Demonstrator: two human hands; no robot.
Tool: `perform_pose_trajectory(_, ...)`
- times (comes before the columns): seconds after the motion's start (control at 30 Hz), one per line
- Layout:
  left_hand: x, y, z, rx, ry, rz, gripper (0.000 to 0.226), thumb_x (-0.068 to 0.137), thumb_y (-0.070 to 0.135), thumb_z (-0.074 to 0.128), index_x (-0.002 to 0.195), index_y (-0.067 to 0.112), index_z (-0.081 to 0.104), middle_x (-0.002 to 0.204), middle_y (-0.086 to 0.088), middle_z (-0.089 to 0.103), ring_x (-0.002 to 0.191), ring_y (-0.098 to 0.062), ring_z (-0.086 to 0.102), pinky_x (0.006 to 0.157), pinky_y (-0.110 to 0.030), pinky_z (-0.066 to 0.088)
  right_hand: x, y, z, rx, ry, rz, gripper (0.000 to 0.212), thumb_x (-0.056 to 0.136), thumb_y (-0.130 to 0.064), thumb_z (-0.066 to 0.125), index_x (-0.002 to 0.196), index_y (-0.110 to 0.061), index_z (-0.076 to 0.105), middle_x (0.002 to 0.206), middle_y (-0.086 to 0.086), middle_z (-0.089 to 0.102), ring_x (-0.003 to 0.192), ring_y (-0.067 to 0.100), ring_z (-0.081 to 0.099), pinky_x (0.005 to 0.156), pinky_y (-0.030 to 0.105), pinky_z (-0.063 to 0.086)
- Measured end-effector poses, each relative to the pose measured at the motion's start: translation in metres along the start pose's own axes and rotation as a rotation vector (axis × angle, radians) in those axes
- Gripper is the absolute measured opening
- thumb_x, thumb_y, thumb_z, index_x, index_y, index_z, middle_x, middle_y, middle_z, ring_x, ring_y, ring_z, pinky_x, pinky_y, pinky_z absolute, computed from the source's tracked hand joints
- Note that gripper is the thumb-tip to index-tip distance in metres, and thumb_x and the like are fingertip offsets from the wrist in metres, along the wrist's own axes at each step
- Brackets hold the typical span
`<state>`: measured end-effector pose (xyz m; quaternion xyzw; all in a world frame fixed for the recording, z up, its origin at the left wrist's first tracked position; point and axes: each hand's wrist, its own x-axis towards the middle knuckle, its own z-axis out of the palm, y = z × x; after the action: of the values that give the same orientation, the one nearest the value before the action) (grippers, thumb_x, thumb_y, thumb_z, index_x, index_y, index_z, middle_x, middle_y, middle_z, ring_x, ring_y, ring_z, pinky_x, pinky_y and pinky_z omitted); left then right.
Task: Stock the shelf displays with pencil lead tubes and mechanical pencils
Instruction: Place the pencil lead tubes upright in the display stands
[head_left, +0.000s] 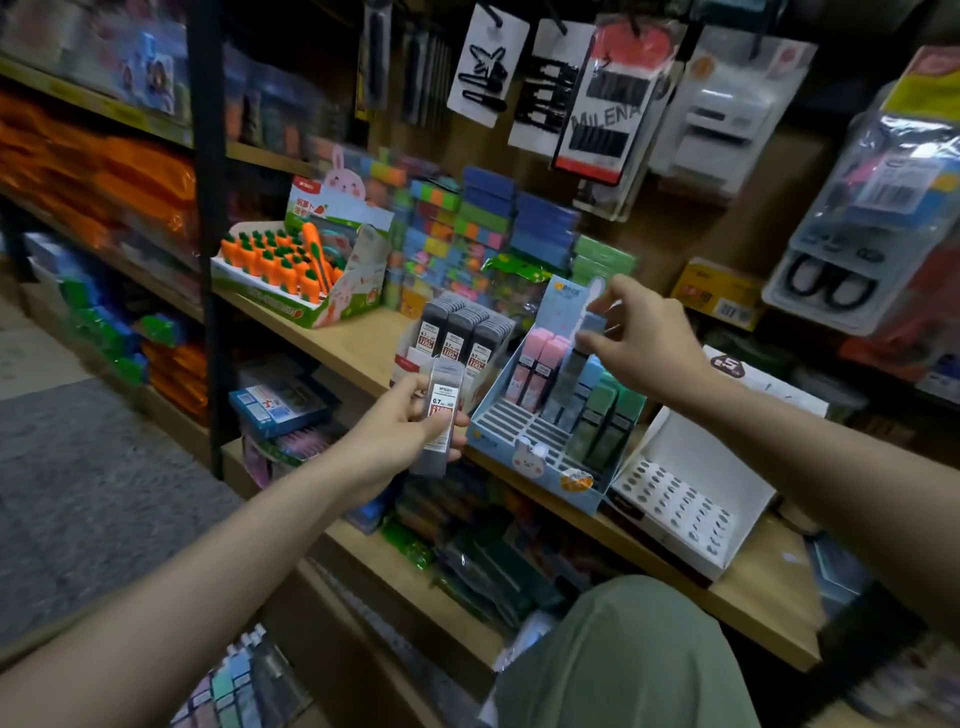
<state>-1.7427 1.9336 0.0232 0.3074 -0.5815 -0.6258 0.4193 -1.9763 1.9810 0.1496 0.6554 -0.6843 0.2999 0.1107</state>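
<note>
My left hand (402, 431) grips a small stack of grey 0.7 pencil lead tubes (441, 415) in front of the shelf edge. My right hand (641, 332) pinches a blue-grey lead tube (592, 325) above the pale blue bunny display box (524, 447), which holds pink, blue and green tubes at its back and has bare slots in front. A display of dark grey 0.7 lead tubes (462, 332) stands just left of it.
A white display box (685, 499) with rows of round holes sits at the right on the wooden shelf (332, 338). A carrot-themed box (296, 270) stands at the left, stacked colourful packs behind, hanging blister cards above. My knee (613, 660) is low in view.
</note>
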Motion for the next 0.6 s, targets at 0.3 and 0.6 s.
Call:
perform_pose_trajectory(0.3, 0.016, -0.011, -0.011, -0.003, 0.067, -0.041, 0.019, 0.101, 0.017, 0.045, 0.117, 0.028, 0.049, 0.091, -0.002, 0.065, 0.069, -0.008, 0.062, 0.063, -0.028, 0.057, 0.011, 0.01, 0.028, -0.126, -0.162, -0.012, 0.023, 0.078, -0.018, 0.079, 0.088, -0.013, 0.06, 0.095, 0.007, 0.067, 0.083, 0.024, 0.065, 0.068, 0.033, 0.049)
perform_pose_trajectory(0.6, 0.021, -0.014, -0.005, -0.015, 0.036, -0.081, 0.035, 0.092, -0.001, 0.049, 0.114, 0.026, 0.046, 0.101, -0.003, 0.061, 0.08, -0.012, 0.061, 0.062, -0.024, 0.056, 0.013, 0.014, 0.039, -0.118, -0.173, 0.013, 0.025, 0.078, -0.02, 0.08, 0.086, -0.016, 0.057, 0.095, 0.006, 0.064, 0.083, 0.024, 0.062, 0.068, 0.033, 0.048)
